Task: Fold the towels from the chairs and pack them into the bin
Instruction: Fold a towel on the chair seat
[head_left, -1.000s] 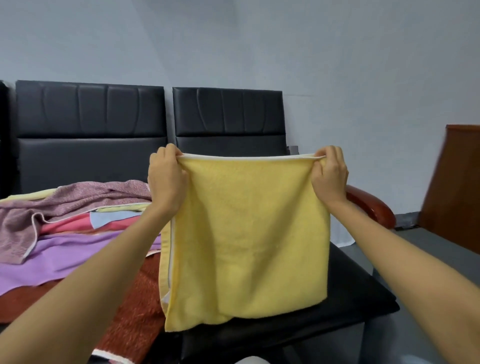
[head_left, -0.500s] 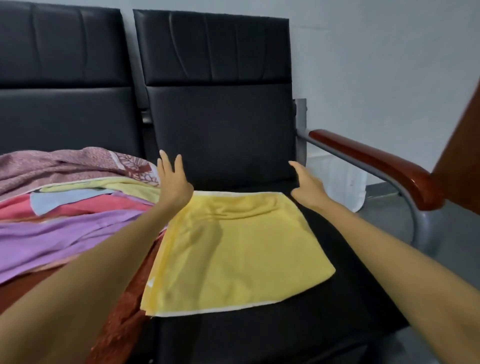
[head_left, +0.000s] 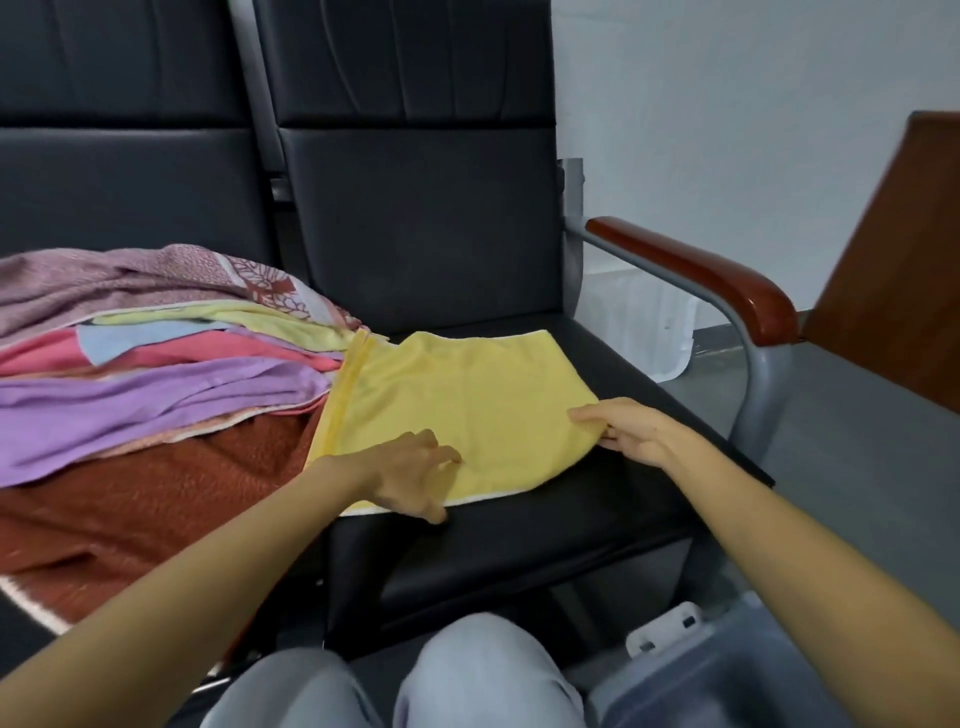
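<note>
Black padded chair seat (head_left: 545, 530): smooth leatherette. Item: yellow towel (head_left: 457, 395), soft terry, white-hemmed, doubled, lying flat mid-seat, roughly square, its left edge riding onto the pile of unfolded towels (head_left: 156, 395). Left hand (head_left: 410, 478): bent fingers on the near edge, grip uncertain. Right hand (head_left: 628, 428): pinches the right edge near the front corner, likely best placed to carry it leftward. Translucent bin (head_left: 727, 670): on the floor, beyond the seat's front right corner.
</note>
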